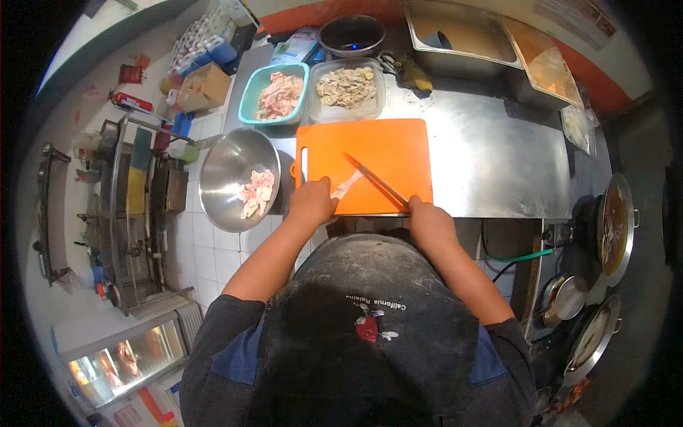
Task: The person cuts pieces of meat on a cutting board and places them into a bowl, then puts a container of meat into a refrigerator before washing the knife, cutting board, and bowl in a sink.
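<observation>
Pretty heavy fisheye here; the corners go black and everything near the edges bends, with the shelving at left bowed; a whitish glare patch sits on the bare metal tabletop [498, 160] right of center, washing out some surface detail; the middle is bright and reasonably sharp, while the far right side is dim; glowing display case [128, 359] at lower left; tiny print at upper right is too soft to read.

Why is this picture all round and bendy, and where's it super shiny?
Head view: black corners and bent walls, probably from a very wide lens; head view: white glare on the steel table, right of the orange board; head view: the wall sign's writing is too blurry to read.
</observation>
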